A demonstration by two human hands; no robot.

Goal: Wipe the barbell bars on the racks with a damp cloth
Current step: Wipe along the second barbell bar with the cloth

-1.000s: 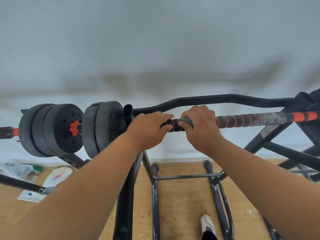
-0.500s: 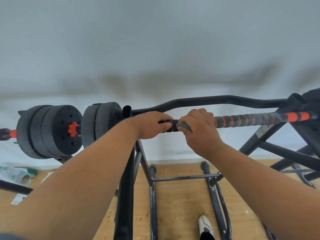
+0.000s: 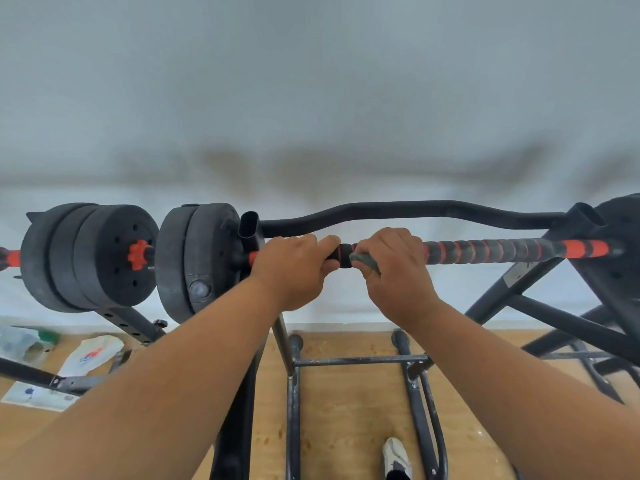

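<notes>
Since the earlier frame the right hand (image 3: 394, 271) has edged slightly left along the black-and-orange ribbed foam-grip barbell bar (image 3: 485, 250), closing toward the left hand (image 3: 294, 268). Left hand's fingers are clenched around the bar just right of the black round weight plates (image 3: 194, 258); right hand's fingers curl over the bar, grasping a small grey-green damp cloth (image 3: 363, 261) against it. The bar lies across the black steel tube rack (image 3: 398, 211), ends at the left and right uprights, above the wooden floor (image 3: 346, 410).
</notes>
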